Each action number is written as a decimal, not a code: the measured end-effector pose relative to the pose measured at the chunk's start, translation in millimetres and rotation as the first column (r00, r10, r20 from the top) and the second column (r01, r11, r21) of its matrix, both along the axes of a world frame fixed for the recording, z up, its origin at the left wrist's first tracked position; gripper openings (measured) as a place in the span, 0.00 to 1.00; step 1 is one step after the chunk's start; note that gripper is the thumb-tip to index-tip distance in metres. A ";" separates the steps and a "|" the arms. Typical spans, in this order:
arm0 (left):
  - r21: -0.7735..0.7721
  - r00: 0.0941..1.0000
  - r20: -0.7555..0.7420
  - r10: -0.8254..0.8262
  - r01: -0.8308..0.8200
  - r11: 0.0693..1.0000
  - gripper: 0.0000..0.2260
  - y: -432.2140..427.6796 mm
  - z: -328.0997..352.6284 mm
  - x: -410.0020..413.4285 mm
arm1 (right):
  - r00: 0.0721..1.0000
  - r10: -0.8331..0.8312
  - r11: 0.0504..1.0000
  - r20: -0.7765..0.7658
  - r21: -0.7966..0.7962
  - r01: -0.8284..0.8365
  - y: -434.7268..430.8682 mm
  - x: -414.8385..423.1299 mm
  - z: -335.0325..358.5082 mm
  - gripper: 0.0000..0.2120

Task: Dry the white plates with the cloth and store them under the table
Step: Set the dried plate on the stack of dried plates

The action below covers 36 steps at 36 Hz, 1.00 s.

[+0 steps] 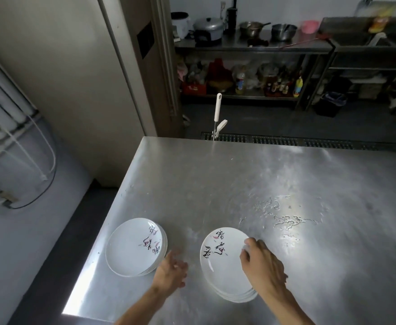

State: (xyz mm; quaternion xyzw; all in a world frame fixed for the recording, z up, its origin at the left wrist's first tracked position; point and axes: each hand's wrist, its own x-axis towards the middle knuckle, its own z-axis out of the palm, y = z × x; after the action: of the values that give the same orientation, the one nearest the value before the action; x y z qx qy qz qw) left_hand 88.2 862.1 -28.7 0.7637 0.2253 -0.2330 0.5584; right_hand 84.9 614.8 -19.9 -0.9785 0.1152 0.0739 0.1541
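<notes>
Gripping the right rim of the top plate (218, 266) on the right stack (238, 298), the right hand (263, 263) is curling its fingers over the edge while the thumb is lying on the plate's face. The left hand (172, 269) is hovering between the two stacks, just beside the left stack (131, 249). It is blurred, but its fingers seem to be spread and holding nothing. Both stacks are sitting on the counter (215, 179), with water drops (290, 220) lying beyond the right one.

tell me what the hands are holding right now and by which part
The right hand grips the right stack's top plate by its right rim; the left hand holds nothing.
</notes>
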 end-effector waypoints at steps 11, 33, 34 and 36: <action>0.244 0.942 0.156 0.299 -0.329 0.912 0.24 115.1 5.3 1.2 | 0.905 0.424 0.883 0.031 0.206 -0.421 110.4 35.0 3.0 0.24; -0.087 0.855 -0.122 0.505 -0.516 0.852 0.18 180.9 3.5 8.3 | 0.912 0.402 0.848 -0.083 0.408 -0.337 226.0 59.3 -25.8 0.13; -0.105 0.863 -0.110 0.493 -0.503 0.858 0.17 181.6 5.7 8.6 | 0.916 0.391 0.854 -0.088 0.407 -0.325 226.5 59.8 -26.1 0.14; -0.147 0.873 -0.087 0.480 -0.488 0.860 0.15 182.7 6.3 10.3 | 0.921 0.378 0.864 -0.097 0.394 -0.313 227.0 60.6 -27.0 0.14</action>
State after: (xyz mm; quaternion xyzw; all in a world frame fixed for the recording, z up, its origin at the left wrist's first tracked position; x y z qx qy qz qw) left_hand 98.5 1044.8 -22.3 0.6282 0.4031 -0.1213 0.6543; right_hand 145.5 841.8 -46.9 -0.9263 -0.0657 0.2041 0.3097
